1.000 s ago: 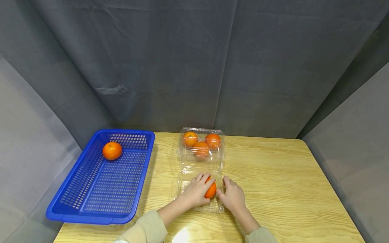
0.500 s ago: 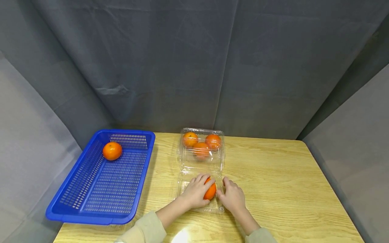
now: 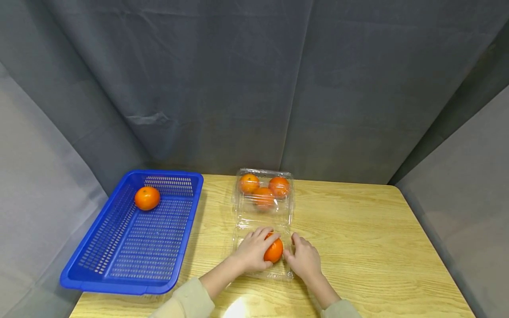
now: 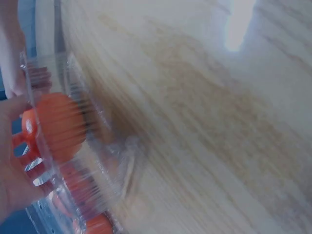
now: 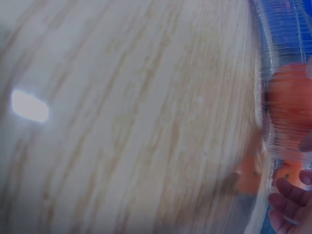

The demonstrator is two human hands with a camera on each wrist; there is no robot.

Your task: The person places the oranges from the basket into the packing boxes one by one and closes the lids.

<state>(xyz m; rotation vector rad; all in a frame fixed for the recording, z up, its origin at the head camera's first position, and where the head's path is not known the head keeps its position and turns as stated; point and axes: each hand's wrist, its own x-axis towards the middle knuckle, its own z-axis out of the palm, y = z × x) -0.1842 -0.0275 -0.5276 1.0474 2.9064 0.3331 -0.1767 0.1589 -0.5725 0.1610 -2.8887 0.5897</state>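
Note:
A clear plastic clamshell box (image 3: 262, 221) lies unfolded on the table, its near half toward me. In that near half sits an orange (image 3: 273, 250), and my left hand (image 3: 252, 254) holds it, fingers over the top and thumb at the near side. The left wrist view shows the same orange (image 4: 61, 126) through the clear wall. My right hand (image 3: 305, 260) is at the box's right edge, thumb and fingertips right at the rim, fingers loosely bent. In the right wrist view its fingers (image 5: 287, 200) are apart from each other, close beside the wall.
Three oranges (image 3: 263, 197) lie in the far half of the clamshell. At the left stands a blue plastic basket (image 3: 184, 247) with one orange (image 3: 147, 198) in its far left corner. A grey curtain (image 3: 222, 110) hangs behind the wooden table (image 3: 377, 247).
My left hand has shifted slightly left, and the orange has shifted a little with it, showing more of its surface. The right hand has stayed in place.

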